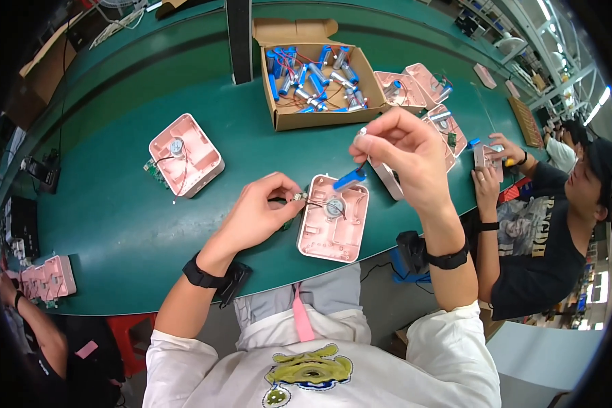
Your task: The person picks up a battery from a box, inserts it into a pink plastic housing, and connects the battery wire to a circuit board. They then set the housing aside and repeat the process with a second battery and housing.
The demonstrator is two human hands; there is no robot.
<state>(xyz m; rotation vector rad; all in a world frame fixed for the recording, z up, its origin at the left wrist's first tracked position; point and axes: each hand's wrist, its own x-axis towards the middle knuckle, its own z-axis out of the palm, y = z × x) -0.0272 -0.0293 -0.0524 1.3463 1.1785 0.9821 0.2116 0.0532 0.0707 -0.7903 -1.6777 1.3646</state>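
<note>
My right hand is raised over the table, thumb and finger pinching a small white plug. From the plug's wire hangs a blue cylindrical battery, just above the far edge of an open pink plastic case. Inside that case is a round silver speaker-like part with dark wires. Left of the case, my left hand pinches a small circuit board where the wires come out. Most of the board is hidden by the fingers.
A cardboard box of blue and silver batteries stands at the back, beside a dark post. Another pink case lies left; several more sit at right. A co-worker's hands hold a case at right. Another person's arm shows at left.
</note>
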